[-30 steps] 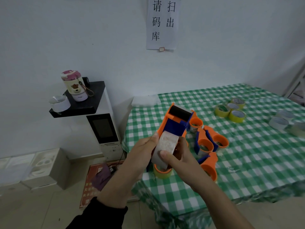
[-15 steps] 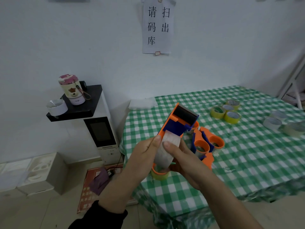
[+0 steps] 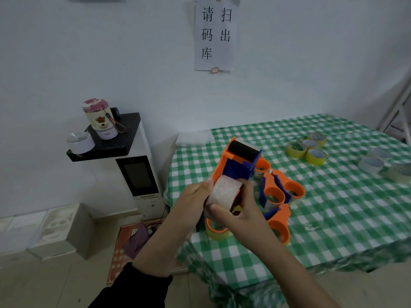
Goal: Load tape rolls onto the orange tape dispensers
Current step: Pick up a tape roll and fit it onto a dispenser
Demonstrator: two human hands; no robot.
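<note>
Tape roll (image 3: 223, 193), whitish, is held in the air above the near edge of the table (image 3: 333, 218), against the near end of an orange dispenser (image 3: 231, 162). Right hand (image 3: 243, 215) grips the roll, thumb across its face. Left hand (image 3: 191, 200) grips the dispenser from its left side. The dispenser's long axis runs up and away, black roller farthest. Judgement: roll not fully seated; the push goes leftward.

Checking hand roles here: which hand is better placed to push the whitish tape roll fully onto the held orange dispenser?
Probably the right hand: its thumb and fingers wrap the whitish tape roll, while the left hand holds the orange-and-blue plastic dispenser beside it.
</note>
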